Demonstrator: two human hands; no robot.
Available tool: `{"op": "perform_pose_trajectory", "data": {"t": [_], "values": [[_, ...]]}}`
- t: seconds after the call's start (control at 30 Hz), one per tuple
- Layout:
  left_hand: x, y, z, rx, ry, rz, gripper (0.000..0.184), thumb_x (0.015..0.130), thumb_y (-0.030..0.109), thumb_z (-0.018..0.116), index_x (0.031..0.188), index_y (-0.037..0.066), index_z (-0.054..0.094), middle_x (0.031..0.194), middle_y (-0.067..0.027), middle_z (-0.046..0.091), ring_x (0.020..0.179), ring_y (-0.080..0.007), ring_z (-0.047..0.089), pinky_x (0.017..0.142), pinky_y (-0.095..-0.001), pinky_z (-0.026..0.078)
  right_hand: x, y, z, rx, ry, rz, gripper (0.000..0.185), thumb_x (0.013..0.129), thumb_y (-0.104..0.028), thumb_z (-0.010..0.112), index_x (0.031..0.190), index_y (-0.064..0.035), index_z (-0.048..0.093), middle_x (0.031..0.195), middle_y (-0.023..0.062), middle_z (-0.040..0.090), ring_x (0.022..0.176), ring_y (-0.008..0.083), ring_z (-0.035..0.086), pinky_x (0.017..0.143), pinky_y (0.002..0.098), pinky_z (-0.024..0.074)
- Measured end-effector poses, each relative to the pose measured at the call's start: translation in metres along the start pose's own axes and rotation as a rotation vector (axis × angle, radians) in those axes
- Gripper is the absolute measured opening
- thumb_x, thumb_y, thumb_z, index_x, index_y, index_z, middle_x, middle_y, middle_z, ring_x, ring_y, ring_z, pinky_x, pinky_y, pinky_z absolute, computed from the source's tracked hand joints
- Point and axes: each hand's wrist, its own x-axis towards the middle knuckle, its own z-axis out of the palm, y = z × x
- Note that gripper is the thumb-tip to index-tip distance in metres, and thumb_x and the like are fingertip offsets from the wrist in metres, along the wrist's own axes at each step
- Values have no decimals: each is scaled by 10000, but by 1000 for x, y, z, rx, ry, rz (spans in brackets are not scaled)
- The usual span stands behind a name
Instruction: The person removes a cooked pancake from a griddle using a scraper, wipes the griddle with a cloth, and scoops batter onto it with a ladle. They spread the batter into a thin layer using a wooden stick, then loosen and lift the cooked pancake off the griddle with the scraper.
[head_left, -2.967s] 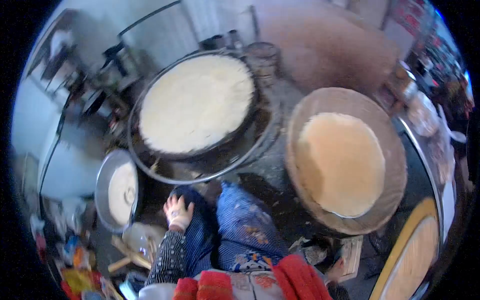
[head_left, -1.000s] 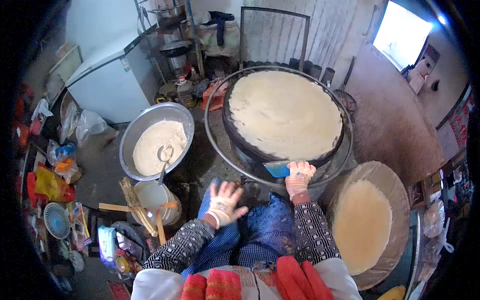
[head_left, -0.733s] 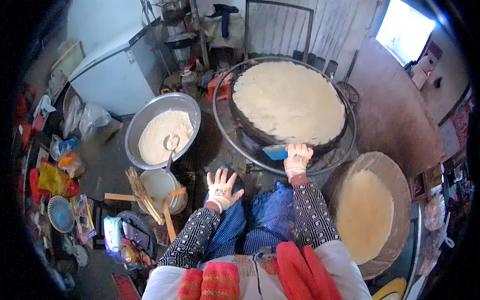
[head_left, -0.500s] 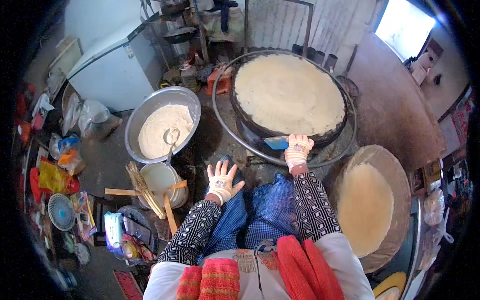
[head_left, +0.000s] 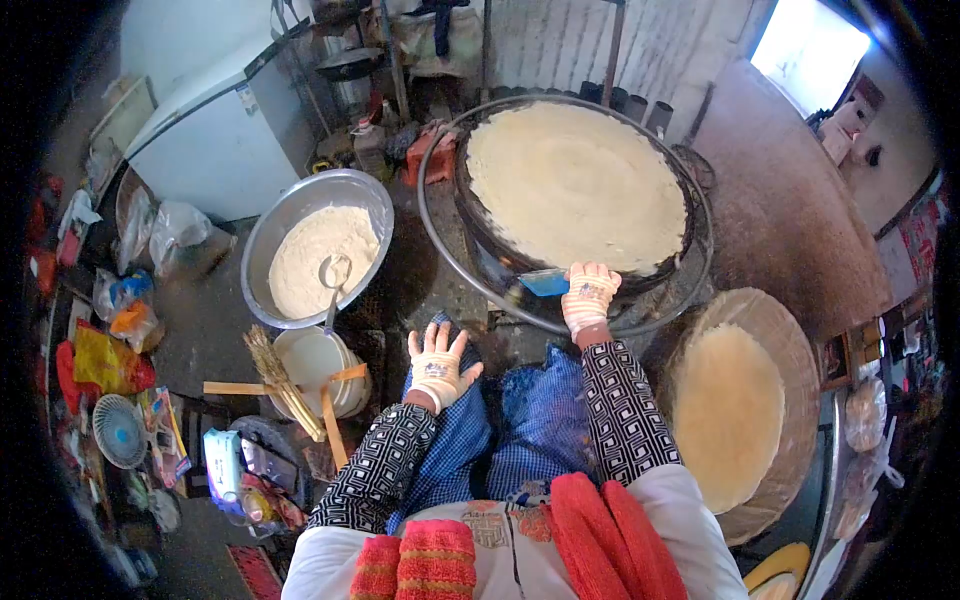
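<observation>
Head view shows us the person's right hand just below the near edge of the round griddle, its fingers curled together and clamped on a blue scraper. We see the scraper poking out toward nine o'clock from that hand, beside the griddle's dark edge; whether the two touch, we cannot tell. From the same hand, the griddle lies at twelve o'clock, with pale batter spread over almost all of its top and a metal ring running around it.

At eight o'clock from the right hand we find the left hand, palm down on the left leg, its fingers spread apart and holding nothing.

Taking the middle of the view as our clock centre, we have a metal bowl between nine and ten, with more pale batter and a ladle inside, the handle leaning over the near rim. At eight we see a white bucket, a straw brush lying across its rim. At four sits a wide basket, a thin, tan round sheet lying flat in it. At ten stands a white freezer.
</observation>
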Motion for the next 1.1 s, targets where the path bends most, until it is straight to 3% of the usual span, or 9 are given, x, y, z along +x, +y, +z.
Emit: {"op": "perform_pose_trajectory", "data": {"t": [0.17, 0.27, 0.47, 0.6, 0.63, 0.7, 0.77, 1.1], "values": [[4, 4, -4, -16, -32, -18, 704, 851, 539, 578, 1412, 134, 450, 1496, -211, 347, 1422, -389, 228, 1125, -636, 89, 15, -14, 5, -16, 7, -24, 68, 778, -200, 584, 824, -181, 630, 834, 47, 621, 897, 257, 574, 823, 462, 351], [10, 1, 4, -36, 27, -17, 707, 815, 547, 614, 1379, 141, 483, 1462, -220, 380, 1395, -400, 266, 1122, -624, 115, 28, -21, 12, -64, -5, -31, 110, 786, -234, 565, 852, -192, 643, 851, 38, 630, 917, 231, 578, 827, 468, 359], [13, -11, 21, -33, 84, -20, 706, 773, 525, 669, 1345, 140, 513, 1434, -209, 402, 1367, -402, 295, 1103, -623, 169, 35, -30, 34, 251, 61, -271, 203, 802, -120, 530, 978, -161, 624, 974, 55, 648, 990, 251, 588, 886, 434, 422], [13, -11, 20, -63, 87, -35, 700, 791, 512, 658, 1354, 125, 505, 1455, -206, 386, 1374, -406, 285, 1113, -611, 174, 45, -38, 11, 159, -136, -355, 218, 830, -107, 504, 1026, -111, 600, 1039, 80, 654, 994, 256, 619, 898, 401, 465], [13, -12, 19, -75, 83, -34, 704, 793, 512, 656, 1359, 123, 500, 1457, -206, 384, 1376, -407, 283, 1114, -613, 172, 47, -38, 19, 140, 11, -414, 221, 826, -101, 502, 1024, -108, 598, 1029, 82, 658, 993, 253, 624, 897, 400, 470], [14, -10, 17, -90, 53, -56, 709, 796, 512, 654, 1365, 121, 492, 1460, -205, 380, 1383, -414, 279, 1117, -615, 165, 52, -36, 22, 127, -97, -409, 263, 828, -90, 492, 1065, -101, 605, 1059, 88, 665, 1017, 252, 627, 910, 395, 473], [15, -11, 16, -96, 61, -54, 709, 793, 511, 658, 1362, 120, 495, 1455, -205, 386, 1377, -414, 289, 1116, -613, 170, 62, -37, 18, 65, -314, -431, 361, 891, -145, 460, 1232, -79, 561, 1218, 102, 623, 1147, 246, 574, 999, 373, 418], [10, -11, 16, -105, 70, -62, 706, 782, 492, 674, 1363, 134, 491, 1440, -192, 404, 1363, -404, 312, 1122, -591, 190, 67, -40, 17, 179, -259, -495, 352, 835, -101, 499, 1175, -100, 587, 1165, 97, 649, 1070, 267, 616, 922, 407, 471]]}}
